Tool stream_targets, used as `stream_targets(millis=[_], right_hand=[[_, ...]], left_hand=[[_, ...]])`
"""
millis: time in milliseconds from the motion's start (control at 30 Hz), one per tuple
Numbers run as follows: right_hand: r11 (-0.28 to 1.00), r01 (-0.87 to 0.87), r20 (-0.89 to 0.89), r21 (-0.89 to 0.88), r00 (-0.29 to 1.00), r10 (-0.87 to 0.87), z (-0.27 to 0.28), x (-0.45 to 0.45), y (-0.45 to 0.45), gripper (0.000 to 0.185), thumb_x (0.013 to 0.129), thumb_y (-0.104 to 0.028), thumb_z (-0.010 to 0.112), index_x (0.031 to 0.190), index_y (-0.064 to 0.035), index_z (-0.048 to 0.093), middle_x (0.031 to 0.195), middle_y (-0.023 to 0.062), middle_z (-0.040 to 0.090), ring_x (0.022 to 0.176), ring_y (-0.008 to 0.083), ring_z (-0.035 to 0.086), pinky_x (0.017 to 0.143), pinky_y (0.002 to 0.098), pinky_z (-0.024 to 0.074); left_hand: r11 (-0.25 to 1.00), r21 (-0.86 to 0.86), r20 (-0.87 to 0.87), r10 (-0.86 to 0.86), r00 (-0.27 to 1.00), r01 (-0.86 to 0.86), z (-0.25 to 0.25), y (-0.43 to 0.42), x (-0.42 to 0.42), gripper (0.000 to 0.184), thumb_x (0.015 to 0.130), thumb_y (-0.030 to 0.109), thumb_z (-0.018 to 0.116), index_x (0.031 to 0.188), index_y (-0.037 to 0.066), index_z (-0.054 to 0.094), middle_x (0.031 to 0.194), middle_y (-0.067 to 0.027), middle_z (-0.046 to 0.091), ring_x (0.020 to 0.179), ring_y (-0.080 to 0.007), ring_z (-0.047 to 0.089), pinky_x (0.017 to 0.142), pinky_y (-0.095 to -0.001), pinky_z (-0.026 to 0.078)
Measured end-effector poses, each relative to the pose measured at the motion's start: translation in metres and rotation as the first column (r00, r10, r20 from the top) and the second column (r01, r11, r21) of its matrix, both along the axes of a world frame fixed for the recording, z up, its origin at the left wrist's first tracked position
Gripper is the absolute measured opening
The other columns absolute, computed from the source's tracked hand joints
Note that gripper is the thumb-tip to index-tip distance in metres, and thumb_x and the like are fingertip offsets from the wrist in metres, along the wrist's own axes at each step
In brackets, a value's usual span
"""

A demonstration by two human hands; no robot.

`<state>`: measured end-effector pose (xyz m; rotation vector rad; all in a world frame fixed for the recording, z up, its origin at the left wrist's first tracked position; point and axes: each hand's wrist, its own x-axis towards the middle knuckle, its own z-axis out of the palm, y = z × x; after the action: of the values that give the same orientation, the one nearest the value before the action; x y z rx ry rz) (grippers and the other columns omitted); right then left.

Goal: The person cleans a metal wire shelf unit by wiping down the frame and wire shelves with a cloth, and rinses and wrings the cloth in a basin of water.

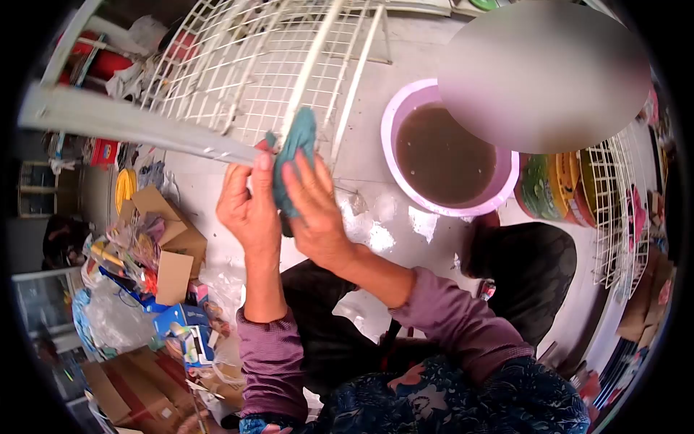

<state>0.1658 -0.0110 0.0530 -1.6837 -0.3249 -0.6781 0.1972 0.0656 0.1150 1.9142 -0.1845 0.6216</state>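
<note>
My left hand [249, 199] is closed around the end of a white metal bar [144, 130] on a wire rack [267, 79]. A teal cloth [300, 137] hangs folded against the rack's corner, and a small bit of it shows by my left fingertips. With its fingers laid over that cloth, my right hand [314, 206] presses it to the metal. Part of the cloth is hidden under the right fingers.
A pink basin [405, 184] of murky brown water stands right of my hands on a wet tiled floor [365, 231]. Cardboard boxes [137, 387], plastic bags [119, 318] and a yellow coil [125, 189] lie left. Colourful round containers [553, 184] and another wire rack [614, 217] are at right.
</note>
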Motion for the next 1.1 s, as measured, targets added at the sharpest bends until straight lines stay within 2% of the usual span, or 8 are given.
stream_targets(millis=[233, 300, 367, 567, 700, 800, 900, 1100], right_hand=[[0.999, -0.021, -0.529, 0.045, 0.848, 0.042, -0.143, -0.043, -0.007, 0.059, 0.071, 0.009, 0.051, 0.128, -0.0057, 0.045, 0.133, 0.0202, 0.04, 0.127, 0.0341, 0.033, 0.104, 0.0339, 0.0286], [0.918, 0.248, -0.689, 0.308, 0.724, 0.036, -0.169, -0.054, -0.003, 0.049, 0.083, 0.001, 0.051, 0.131, -0.007, 0.041, 0.134, 0.0112, 0.041, 0.121, 0.0186, 0.041, 0.099, 0.0252, 0.0306], [0.798, 0.406, -0.76, 0.445, 0.643, 0.096, -0.172, -0.056, -0.002, 0.05, 0.085, 0.001, 0.051, 0.133, -0.0077, 0.038, 0.135, 0.0097, 0.041, 0.119, 0.016, 0.041, 0.098, 0.0239, 0.031], [0.965, 0.102, -0.445, 0.24, 0.895, 0.016, -0.092, -0.017, 0.011, 0.064, 0.079, 0.005, 0.051, 0.138, -0.0085, 0.029, 0.141, 0.0194, 0.027, 0.131, 0.0294, 0.027, 0.103, 0.0313, 0.0267], [0.932, 0.306, -0.621, 0.193, 0.774, -0.125, -0.184, -0.015, 0.039, 0.061, 0.079, 0.003, 0.054, 0.136, -0.0051, 0.032, 0.137, 0.02, 0.036, 0.125, 0.0274, 0.038, 0.099, 0.0304, 0.0319], [0.662, 0.57, -0.866, 0.487, 0.413, 0.281, -0.216, -0.022, 0.019, 0.051, 0.081, -0.002, 0.058, 0.129, -0.0104, 0.045, 0.107, 0.0035, 0.058, 0.088, 0.0114, 0.054, 0.077, 0.0241, 0.0454], [0.335, 0.765, -0.803, 0.55, 0.375, 0.463, -0.241, -0.015, 0.002, 0.053, 0.081, -0.004, 0.056, 0.132, -0.0121, 0.043, 0.104, 0.0018, 0.056, 0.085, 0.0111, 0.05, 0.075, 0.0236, 0.0429], [0.221, 0.737, -0.663, 0.639, 0.381, 0.644, -0.268, 0.041, -0.016, 0.048, 0.084, -0.008, 0.052, 0.131, -0.013, 0.043, 0.114, 0.0064, 0.052, 0.092, 0.0177, 0.052, 0.076, 0.0308, 0.0456]], left_hand=[[0.988, 0.067, 0.019, 0.139, 0.99, -0.14, -0.003, -0.007, -0.001, 0.018, 0.087, 0.012, 0.058, 0.088, -0.004, 0.064, 0.087, -0.0069, 0.064, 0.078, -0.008, 0.053, 0.075, -0.023, 0.043], [0.99, 0.056, 0.053, 0.128, 0.99, -0.131, -0.005, -0.008, -0.002, 0.016, 0.086, 0.01, 0.059, 0.09, -0.004, 0.065, 0.082, -0.006, 0.064, 0.073, -0.0077, 0.053, 0.069, -0.022, 0.044], [0.976, 0.128, 0.02, 0.175, 0.984, -0.176, -0.004, -0.008, -0.004, 0.024, 0.089, 0.018, 0.055, 0.093, -0.004, 0.064, 0.09, -0.007, 0.064, 0.083, -0.0091, 0.054, 0.08, -0.0237, 0.042], [0.978, 0.043, 0.021, 0.204, 0.979, -0.205, -0.004, -0.018, -0.004, 0.027, 0.09, 0.019, 0.055, 0.097, -0.005, 0.062, 0.091, -0.0091, 0.063, 0.083, -0.0111, 0.055, 0.079, -0.0243, 0.043], [0.962, 0.044, 0.027, 0.269, 0.963, -0.269, -0.009, -0.017, -0.005, 0.028, 0.091, 0.02, 0.052, 0.094, -0.006, 0.06, 0.09, -0.0118, 0.063, 0.084, -0.0134, 0.055, 0.081, -0.0266, 0.042], [0.978, 0.034, 0.092, 0.2, 0.976, -0.203, -0.012, -0.011, -0.004, 0.028, 0.092, 0.018, 0.051, 0.092, -0.009, 0.058, 0.093, -0.0148, 0.062, 0.085, -0.0152, 0.055, 0.082, -0.0285, 0.042], [0.98, 0.045, 0.085, 0.188, 0.979, -0.192, -0.013, -0.003, -0.006, 0.031, 0.093, 0.019, 0.048, 0.103, -0.008, 0.058, 0.099, -0.014, 0.061, 0.09, -0.0149, 0.057, 0.082, -0.0274, 0.045], [0.963, 0.053, 0.108, 0.256, 0.961, -0.263, -0.014, -0.007, -0.006, 0.035, 0.094, 0.024, 0.046, 0.106, -0.007, 0.056, 0.102, -0.0133, 0.06, 0.089, -0.0152, 0.057, 0.08, -0.0255, 0.046]])
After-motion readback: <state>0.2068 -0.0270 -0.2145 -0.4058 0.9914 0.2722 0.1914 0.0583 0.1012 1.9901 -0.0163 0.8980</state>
